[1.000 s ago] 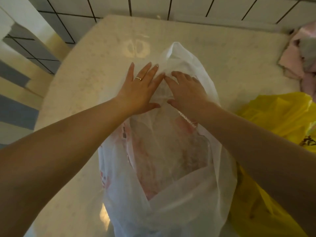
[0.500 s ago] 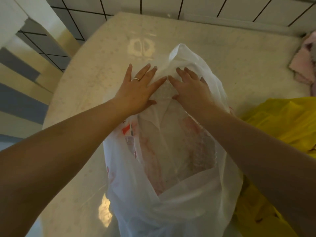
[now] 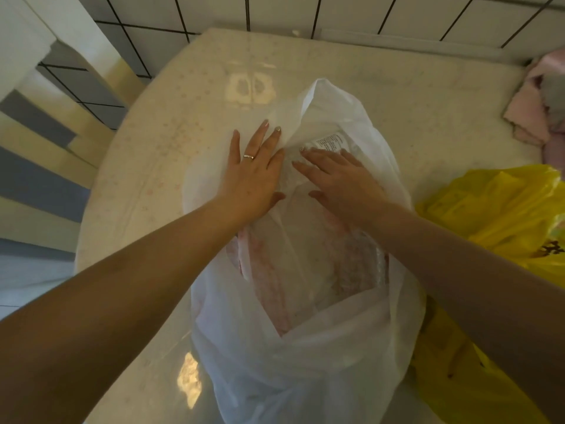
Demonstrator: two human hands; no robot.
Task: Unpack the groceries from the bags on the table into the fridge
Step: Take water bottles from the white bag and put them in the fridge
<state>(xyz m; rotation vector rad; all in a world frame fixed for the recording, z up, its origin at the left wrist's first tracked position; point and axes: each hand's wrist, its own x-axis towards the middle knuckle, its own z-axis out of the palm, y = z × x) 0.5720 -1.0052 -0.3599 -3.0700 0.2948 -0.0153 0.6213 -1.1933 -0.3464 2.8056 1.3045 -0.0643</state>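
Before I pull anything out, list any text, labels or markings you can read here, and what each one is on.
No text here can be quoted.
White label on the package inside the white bag, just beyond the right hand: printed lines, too small and blurred to read.
Yellow bag: dark marking at the right edge, cut off and unreadable.
Red-pink print showing through the white bag: illegible.

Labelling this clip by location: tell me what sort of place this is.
Probably a home kitchen or dining corner: a tiled wall behind a table under a patterned cloth, with a white plastic bag and a yellow plastic bag on it.
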